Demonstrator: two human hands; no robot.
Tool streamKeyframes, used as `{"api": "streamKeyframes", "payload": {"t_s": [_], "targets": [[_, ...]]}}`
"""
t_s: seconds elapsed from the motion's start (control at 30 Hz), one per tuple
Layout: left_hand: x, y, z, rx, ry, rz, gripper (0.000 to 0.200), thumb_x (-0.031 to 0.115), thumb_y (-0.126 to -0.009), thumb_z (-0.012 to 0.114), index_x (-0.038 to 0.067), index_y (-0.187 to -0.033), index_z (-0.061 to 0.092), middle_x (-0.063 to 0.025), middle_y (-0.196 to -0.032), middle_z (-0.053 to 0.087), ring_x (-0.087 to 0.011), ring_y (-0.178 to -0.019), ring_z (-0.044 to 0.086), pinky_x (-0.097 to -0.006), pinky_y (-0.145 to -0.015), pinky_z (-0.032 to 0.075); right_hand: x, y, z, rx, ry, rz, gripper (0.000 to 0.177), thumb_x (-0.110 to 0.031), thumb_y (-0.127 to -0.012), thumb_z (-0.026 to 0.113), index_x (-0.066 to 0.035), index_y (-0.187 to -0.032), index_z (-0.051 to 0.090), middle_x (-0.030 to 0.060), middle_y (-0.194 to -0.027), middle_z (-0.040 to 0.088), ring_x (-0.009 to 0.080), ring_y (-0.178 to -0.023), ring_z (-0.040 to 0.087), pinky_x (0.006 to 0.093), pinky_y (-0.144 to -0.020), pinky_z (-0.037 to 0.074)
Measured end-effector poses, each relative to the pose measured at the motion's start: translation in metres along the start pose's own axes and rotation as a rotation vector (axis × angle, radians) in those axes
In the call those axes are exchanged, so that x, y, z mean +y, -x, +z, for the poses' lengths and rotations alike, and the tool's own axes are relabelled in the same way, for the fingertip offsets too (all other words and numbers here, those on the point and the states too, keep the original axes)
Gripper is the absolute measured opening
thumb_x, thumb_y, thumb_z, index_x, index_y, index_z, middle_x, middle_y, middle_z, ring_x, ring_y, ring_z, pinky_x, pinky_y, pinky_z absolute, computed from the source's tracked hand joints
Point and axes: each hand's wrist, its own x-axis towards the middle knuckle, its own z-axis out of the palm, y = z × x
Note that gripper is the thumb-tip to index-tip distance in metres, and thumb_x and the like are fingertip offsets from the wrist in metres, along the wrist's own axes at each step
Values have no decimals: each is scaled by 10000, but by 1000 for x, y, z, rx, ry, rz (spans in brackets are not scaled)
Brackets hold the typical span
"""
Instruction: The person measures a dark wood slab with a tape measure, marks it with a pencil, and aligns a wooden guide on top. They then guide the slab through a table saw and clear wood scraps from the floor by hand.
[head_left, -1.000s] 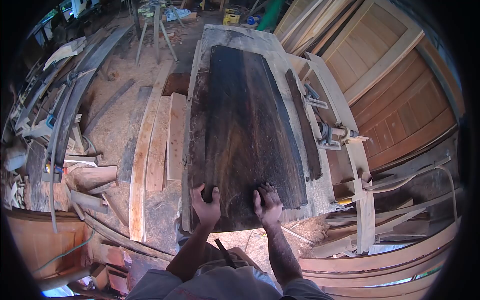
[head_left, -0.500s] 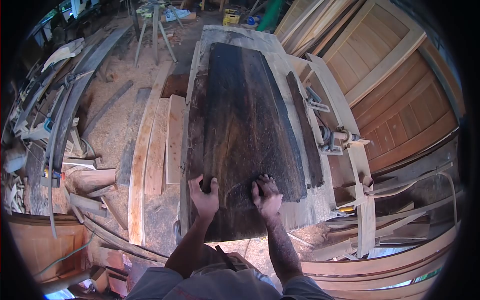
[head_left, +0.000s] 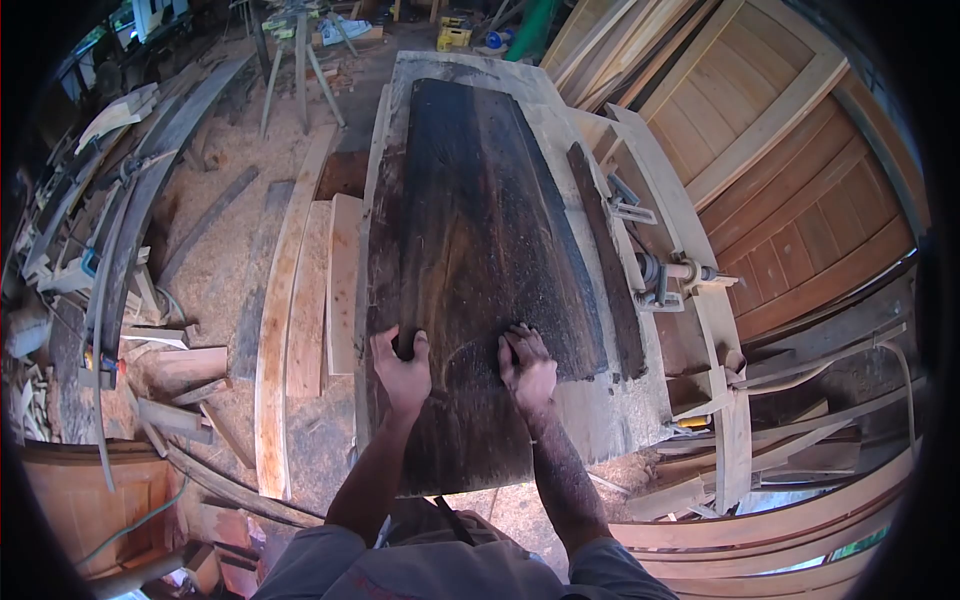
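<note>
A long dark plank (head_left: 470, 220) with brown streaks and pale dust lies lengthwise before me, on top of other dark wood. At its near left part is my left hand (head_left: 403, 378), its thumb and fingers bent to either side of a dark edge. My right hand (head_left: 530, 375) has its fingers curled down at the plank's near end. The fingertips and what lies under the palms are partly hidden. A rough dark strip (head_left: 385, 230) runs along the left of the plank, and a second dark strip (head_left: 607, 260) lies to its right.
Beneath is a pale worktable (head_left: 620, 410). A metal clamp (head_left: 665, 280) sits at its right side. Panelled doors (head_left: 750, 130) lean on the right. Pale boards (head_left: 290, 300) and sawdust (head_left: 230, 240) lie on the left. A yellow tool case (head_left: 455, 35) stands far off.
Both hands have moved forward, away from my body, and the dark plank has slid forward with them. More of the dark wood beneath shows at the near end. The view has shifted slightly.
</note>
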Motion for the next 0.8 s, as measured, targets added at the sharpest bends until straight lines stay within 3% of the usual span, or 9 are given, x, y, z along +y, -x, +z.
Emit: {"api": "streamKeyframes", "payload": {"t_s": [0.23, 0.33, 0.8], "targets": [[-4, -9, 8, 18, 26, -5, 300, 112, -775, 723, -37, -988, 572, -182, -928, 569, -332, -886, 564, -411, -797, 456, 2, -11, 5, 10, 2, 9, 118, -114, -824, 667, -39, -912, 690, 120, -1003, 683, 302, -1024, 646, 395, -946, 502], [-6, -12, 12, 16, 25, 20, 319, 104, -776, 715, -38, -1007, 547, -200, -942, 547, -388, -891, 556, -449, -777, 458, 1, -13, 5, 7, 2, 24, 115, -124, -830, 667, -44, -909, 690, 112, -1005, 683, 295, -1027, 646, 391, -938, 508], [-15, -54, 44, 25, 8, -4, 339, 122, -770, 720, -46, -1015, 554, -227, -980, 563, -397, -911, 573, -453, -804, 466, 19, -52, 33, 21, 12, -18, 124, -155, -842, 660, -54, -906, 692, 105, -1010, 683, 294, -1025, 644, 384, -879, 530]]}}
